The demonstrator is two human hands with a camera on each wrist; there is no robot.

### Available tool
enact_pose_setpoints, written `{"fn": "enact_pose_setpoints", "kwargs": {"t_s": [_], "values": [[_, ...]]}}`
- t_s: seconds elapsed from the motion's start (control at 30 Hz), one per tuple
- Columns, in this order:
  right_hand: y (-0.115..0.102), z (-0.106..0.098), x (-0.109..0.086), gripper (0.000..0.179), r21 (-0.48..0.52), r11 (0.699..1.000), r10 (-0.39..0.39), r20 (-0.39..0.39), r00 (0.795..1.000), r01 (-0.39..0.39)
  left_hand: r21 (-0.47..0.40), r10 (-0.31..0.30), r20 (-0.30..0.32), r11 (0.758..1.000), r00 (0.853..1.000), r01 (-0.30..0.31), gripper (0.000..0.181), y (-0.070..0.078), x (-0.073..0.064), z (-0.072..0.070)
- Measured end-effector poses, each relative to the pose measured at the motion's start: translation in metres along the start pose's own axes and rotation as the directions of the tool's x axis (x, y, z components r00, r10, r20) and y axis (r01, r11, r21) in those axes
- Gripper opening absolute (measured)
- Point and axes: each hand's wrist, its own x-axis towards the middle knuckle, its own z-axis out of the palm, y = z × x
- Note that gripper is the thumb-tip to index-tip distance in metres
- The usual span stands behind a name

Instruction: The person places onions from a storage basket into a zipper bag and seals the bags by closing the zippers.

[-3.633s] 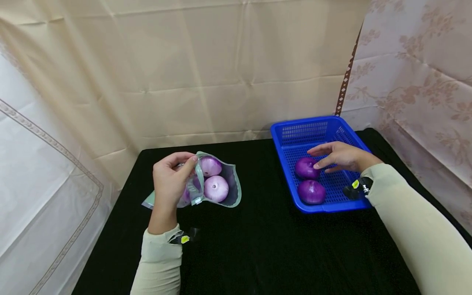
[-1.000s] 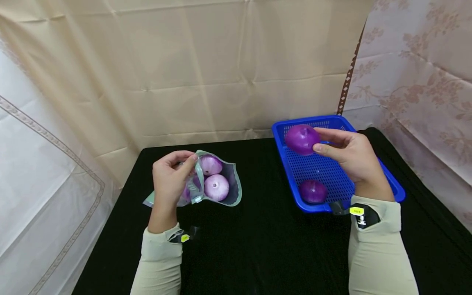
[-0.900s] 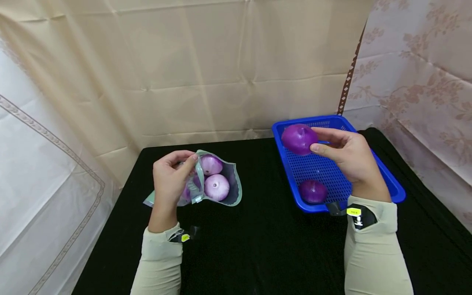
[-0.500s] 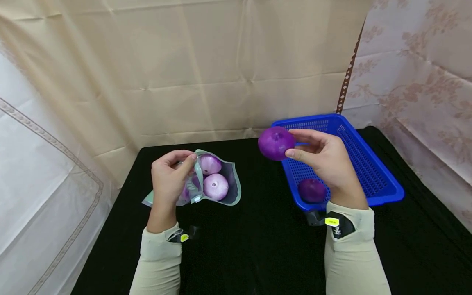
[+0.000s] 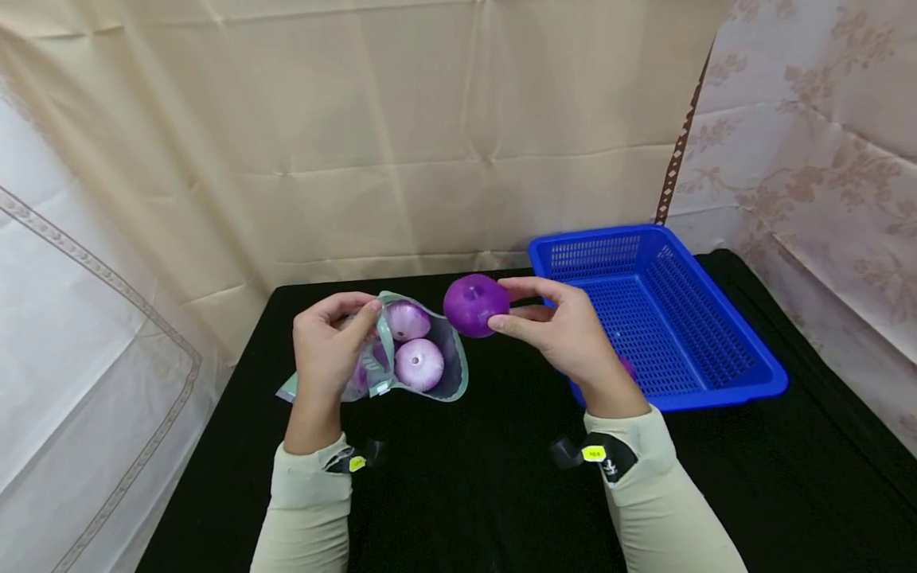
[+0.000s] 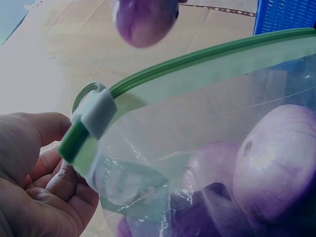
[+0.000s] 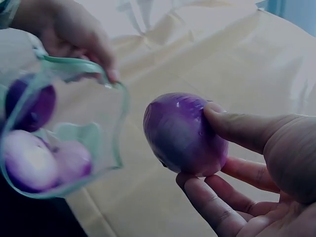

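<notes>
Between its thumb and fingers my right hand (image 5: 566,330) holds a purple onion (image 5: 476,305), raised just right of a clear zip bag's mouth. My left hand (image 5: 331,350) pinches the rim of that zip bag (image 5: 458,374), which gapes toward the right. Several onions lie inside it, among them a pale one (image 5: 419,364). In the left wrist view a white slider (image 6: 98,112) sits on the bag's green zip, close to my left fingers. The right wrist view shows the held onion (image 7: 185,133) apart from the bag (image 7: 121,133).
A blue plastic basket (image 5: 688,398) stands on the right of the black-covered table (image 5: 473,493). One onion (image 5: 627,366) in it is mostly hidden behind my right wrist. Beige cloth (image 5: 401,143) hangs behind the table.
My right hand took an onion from the basket, lifted it and carried it left to beside the bag's mouth. My left hand keeps its pinch on the bag, almost unmoved.
</notes>
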Motion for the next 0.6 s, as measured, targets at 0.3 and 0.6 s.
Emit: {"fn": "enact_pose_setpoints", "kwargs": {"t_s": [0.3,0.6], "values": [[0.013,0.045,0.0,0.047,0.041,0.999,-0.035,0.077,0.996,0.032,0.002,-0.018,0.004,1.0,1.0,0.018,0.022,0.003,0.001,0.001],[0.031,0.075,-0.002,0.047,-0.065,0.996,-0.053,0.035,0.998,0.056,0.006,-0.021,-0.003,1.0,1.0,0.021,0.021,0.002,-0.001,0.001]]}}
